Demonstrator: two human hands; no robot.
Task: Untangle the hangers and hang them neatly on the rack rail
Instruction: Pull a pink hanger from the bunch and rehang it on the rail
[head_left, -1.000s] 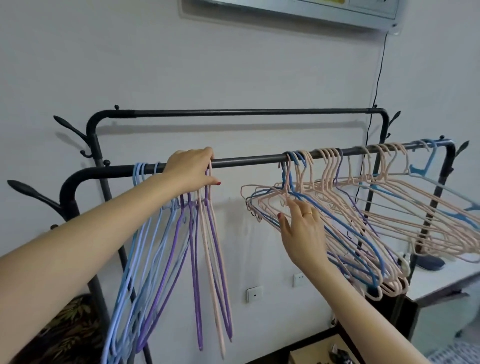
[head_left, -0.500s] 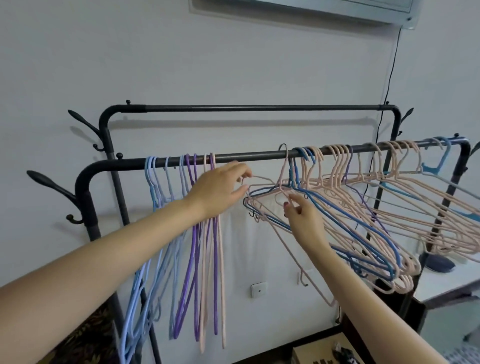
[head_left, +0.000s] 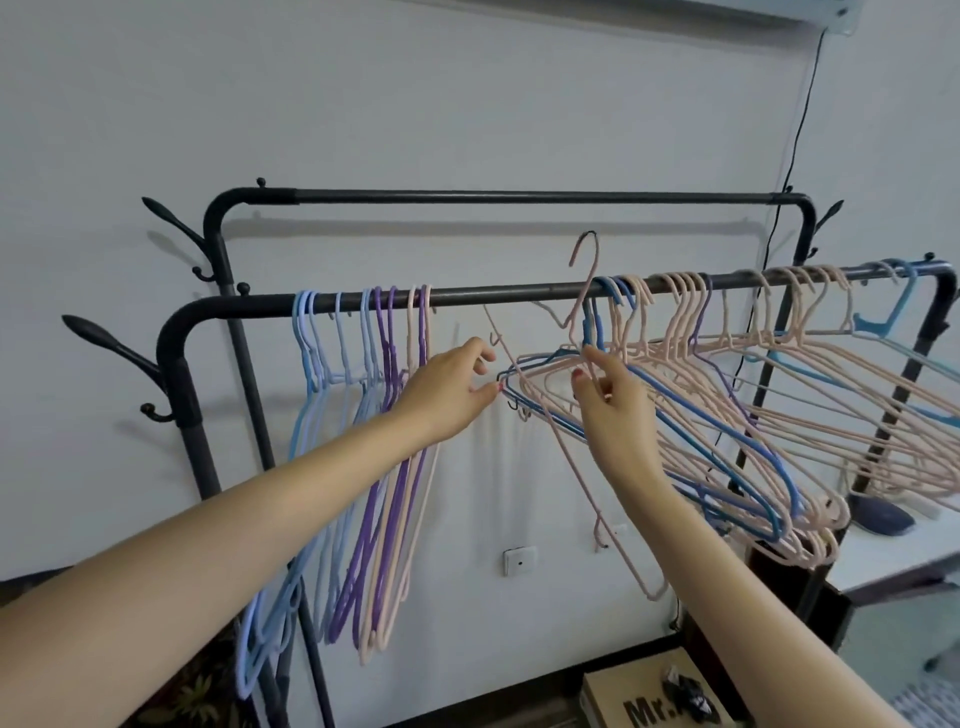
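Note:
A black rack rail (head_left: 519, 296) runs across the view. On its left part, blue, purple and pink hangers (head_left: 363, 415) hang straight. On its right part, a tangled bunch of pink and blue hangers (head_left: 753, 415) lies slanted. My right hand (head_left: 608, 400) pinches the neck of a pink hanger (head_left: 587, 280), whose hook is lifted above the rail. My left hand (head_left: 447, 384) pinches the left tip of the hangers in the bunch.
A second, higher rail (head_left: 519, 196) runs behind, close to the wall. Coat hooks (head_left: 119, 348) stick out on the rack's left post. A cardboard box (head_left: 649, 701) sits on the floor. A white table (head_left: 893, 551) stands at the right.
My right hand has lifted a pink hanger off the rail, its hook now above the bar. My left hand left the sorted hangers and moved right to the bunch's tip.

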